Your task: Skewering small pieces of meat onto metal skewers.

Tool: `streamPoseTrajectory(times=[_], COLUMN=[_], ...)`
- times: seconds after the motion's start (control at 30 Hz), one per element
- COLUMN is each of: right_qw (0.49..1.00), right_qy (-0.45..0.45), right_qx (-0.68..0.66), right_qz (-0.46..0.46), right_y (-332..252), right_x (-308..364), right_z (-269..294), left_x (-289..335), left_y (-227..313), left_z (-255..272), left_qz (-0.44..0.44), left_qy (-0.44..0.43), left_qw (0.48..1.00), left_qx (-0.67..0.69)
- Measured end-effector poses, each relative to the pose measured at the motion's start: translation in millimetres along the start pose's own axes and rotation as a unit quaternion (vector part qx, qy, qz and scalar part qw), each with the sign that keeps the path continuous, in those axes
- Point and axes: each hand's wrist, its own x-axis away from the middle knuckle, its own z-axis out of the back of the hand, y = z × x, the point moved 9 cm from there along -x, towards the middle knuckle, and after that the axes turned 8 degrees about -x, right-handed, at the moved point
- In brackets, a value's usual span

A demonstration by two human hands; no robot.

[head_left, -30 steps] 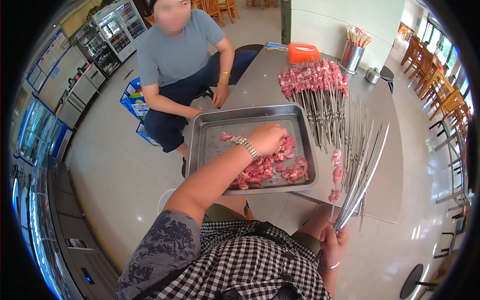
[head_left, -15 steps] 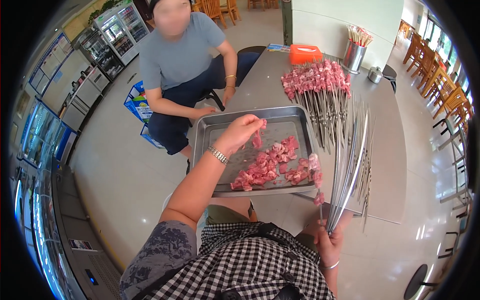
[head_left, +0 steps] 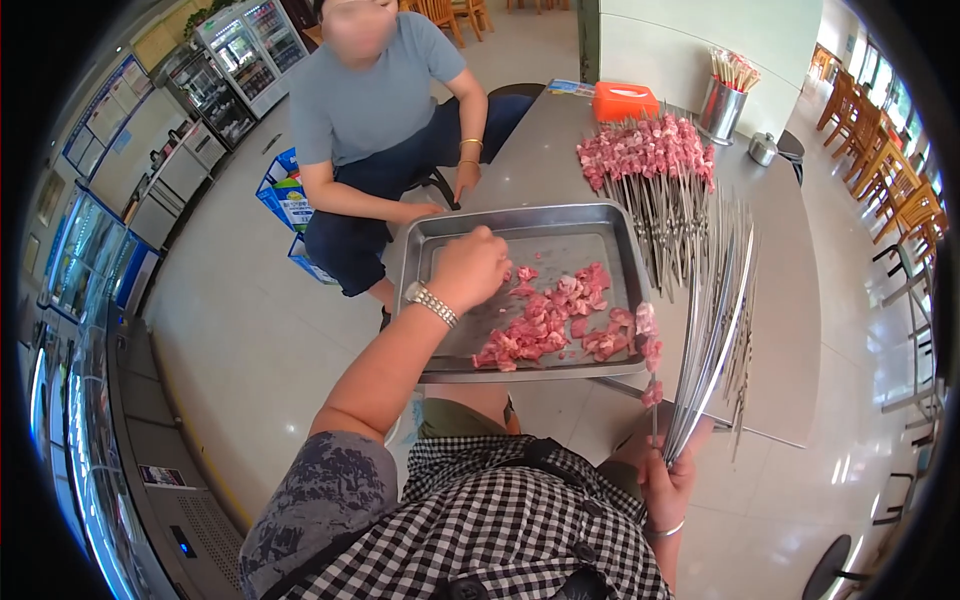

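My right hand (head_left: pixel 665 487) grips the lower ends of a fan of flat metal skewers (head_left: pixel 708 340). One skewer stands apart on the left, with several chunks of raw meat (head_left: pixel 652 355) threaded along it, close beside the tray's right edge. My left hand (head_left: pixel 474 268) is over the metal tray (head_left: pixel 430 225), back upward, with its fingers curled; the fingertips are hidden, so what they hold does not show. Just right of it lie small pieces of meat (head_left: pixel 525 280), above a larger pile of raw meat (head_left: pixel 545 325) in the tray.
A stack of threaded meat skewers (head_left: pixel 650 160) lies on the grey table (head_left: pixel 785 300). Behind it are an orange tissue box (head_left: pixel 625 102), a steel canister of sticks (head_left: pixel 720 110) and a small lidded pot (head_left: pixel 763 149). A seated person (head_left: pixel 375 110) rests a hand by the tray's far left corner.
My left hand has lowered from holding up a strip of meat and turned its back upward inside the tray. The right hand keeps its grip; the whole view has shifted slightly.
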Motion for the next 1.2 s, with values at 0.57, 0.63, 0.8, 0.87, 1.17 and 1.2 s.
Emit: streamPoseTrajectory(times=[0.57, 0.63, 0.8, 0.87, 1.17, 1.2], right_qw=[0.994, 0.995, 0.994, 0.993, 0.993, 0.993], right_qy=[-0.078, -0.079, -0.092, -0.089, -0.097, -0.097], right_qx=[0.025, 0.012, 0.029, 0.044, 0.034, 0.034], right_qz=[-0.069, -0.067, -0.059, -0.067, -0.061, -0.061], right_y=[11.8, 17.6, 22.1, 21.9, 23.3, 22.9], right_x=[8.5, 9.7, 12.5, 13.0, 12.0, 12.0], right_z=[-25.8, -29.0, -33.6, -33.9, -31.1, -31.1], left_x=[13.1, 18.4, 19.3, 19.5, 22.8, 22.7], left_y=[40.1, 56.4, 70.1, 76.8, 87.1, 87.7], left_z=[-32.5, -20.1, -10.3, -2.3, 7.8, 8.0], left_qz=[0.085, 0.129, 0.135, 0.118, 0.085, 0.084], left_qy=[-0.178, -0.157, -0.115, -0.111, -0.102, -0.102], left_qw=[0.405, 0.399, 0.391, 0.381, 0.349, 0.349], left_qx=[0.893, 0.894, 0.903, 0.91, 0.928, 0.928])
